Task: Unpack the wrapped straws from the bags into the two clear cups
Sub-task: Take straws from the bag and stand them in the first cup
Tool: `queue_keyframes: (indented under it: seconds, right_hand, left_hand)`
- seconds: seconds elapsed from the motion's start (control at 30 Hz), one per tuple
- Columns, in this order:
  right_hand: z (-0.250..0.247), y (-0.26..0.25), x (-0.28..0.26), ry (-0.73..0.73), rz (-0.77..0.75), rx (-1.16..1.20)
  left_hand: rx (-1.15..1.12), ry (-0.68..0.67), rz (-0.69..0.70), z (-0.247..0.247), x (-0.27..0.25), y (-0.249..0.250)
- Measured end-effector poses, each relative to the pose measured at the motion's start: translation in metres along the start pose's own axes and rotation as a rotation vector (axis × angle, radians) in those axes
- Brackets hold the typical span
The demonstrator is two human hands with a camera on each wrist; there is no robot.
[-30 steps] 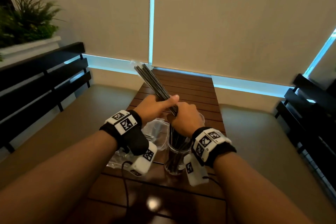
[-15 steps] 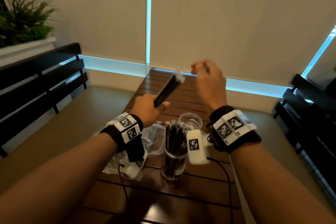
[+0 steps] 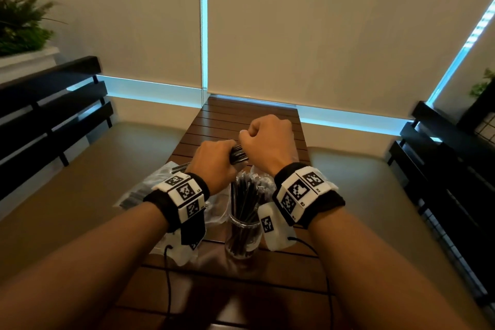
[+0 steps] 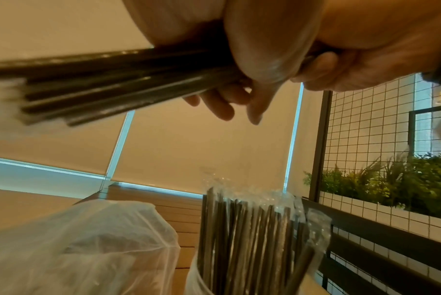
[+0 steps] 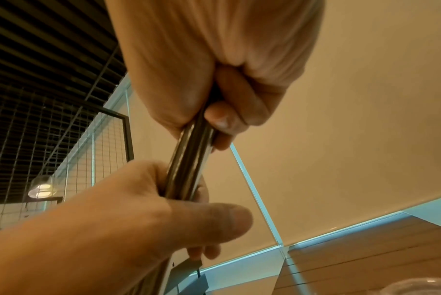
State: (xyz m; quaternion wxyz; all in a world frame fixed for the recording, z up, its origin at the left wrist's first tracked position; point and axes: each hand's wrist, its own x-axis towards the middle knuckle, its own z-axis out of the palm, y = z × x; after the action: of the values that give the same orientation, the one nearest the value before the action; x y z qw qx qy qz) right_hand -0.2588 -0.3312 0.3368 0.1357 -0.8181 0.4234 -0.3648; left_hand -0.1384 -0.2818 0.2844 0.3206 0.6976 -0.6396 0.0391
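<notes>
Black wrapped straws (image 3: 239,156) sit bundled between both fists above the wooden table (image 3: 249,118). Left hand (image 3: 214,165) wraps its fingers round one end, right hand (image 3: 267,139) curls tight round the other. Right below them, a clear cup (image 3: 242,238) stands packed with upright straws, crumpled plastic bags (image 4: 80,247) just beside it.
</notes>
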Motion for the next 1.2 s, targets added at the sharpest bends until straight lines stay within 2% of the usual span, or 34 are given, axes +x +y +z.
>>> queue_keyframes:
  seconds: [0.17, 0.23, 0.3, 0.37, 0.43, 0.5, 0.6, 0.67, 0.7, 0.8, 0.9, 0.97, 1.03, 1.1, 1.2]
  right_hand:
    - [-0.016, 0.003, 0.004, 0.158, 0.043, 0.136]
    - [-0.015, -0.003, 0.000, 0.193, 0.064, 0.386]
    - [-0.008, -0.012, -0.002, 0.125, 0.127, 0.633]
    - [-0.003, -0.019, -0.004, 0.086, 0.122, 0.606]
    - [-0.006, -0.025, -0.005, 0.131, 0.087, 0.523]
    - [-0.014, -0.023, -0.002, 0.213, 0.097, 0.494]
    - [-0.026, -0.016, 0.004, 0.336, 0.193, 0.531]
    - [-0.027, -0.016, 0.004, 0.360, 0.219, 0.554]
    - [-0.024, -0.018, 0.002, 0.347, 0.214, 0.556]
    - [-0.013, -0.024, -0.008, 0.310, 0.179, 0.540]
    - [-0.010, -0.023, -0.014, 0.271, 0.157, 0.538]
    - [-0.012, -0.016, -0.017, 0.236, 0.139, 0.518]
    - [-0.012, -0.002, -0.019, 0.224, 0.133, 0.436]
    - [-0.008, 0.014, -0.023, 0.201, 0.142, 0.365]
    - [0.007, 0.039, -0.031, 0.141, 0.179, 0.306]
  left_hand:
    - [0.064, -0.064, -0.091, -0.011, -0.004, -0.020]
    - [-0.009, -0.042, -0.119, -0.012, -0.004, -0.017]
    - [-0.114, -0.004, -0.153, -0.011, -0.002, -0.007]
    - [-0.210, -0.005, -0.160, -0.009, -0.001, 0.004]
    - [-0.270, -0.040, -0.115, -0.007, -0.001, 0.007]
    - [-0.270, -0.132, -0.107, -0.006, -0.004, -0.003]
    - [-0.225, -0.305, -0.244, -0.006, -0.011, -0.030]
    - [-0.166, -0.353, -0.305, -0.002, -0.016, -0.039]
    - [-0.183, -0.356, -0.320, 0.000, -0.018, -0.039]
    - [-0.440, -0.319, -0.397, 0.004, -0.017, -0.027]
    - [-0.488, -0.291, -0.425, 0.004, -0.018, -0.027]
    - [-0.417, -0.348, -0.396, 0.006, -0.020, -0.034]
    - [-0.201, -0.421, -0.312, 0.011, -0.026, -0.041]
    - [0.086, -0.501, -0.155, 0.018, -0.035, -0.041]
    - [0.190, -0.650, 0.015, 0.038, -0.050, -0.036]
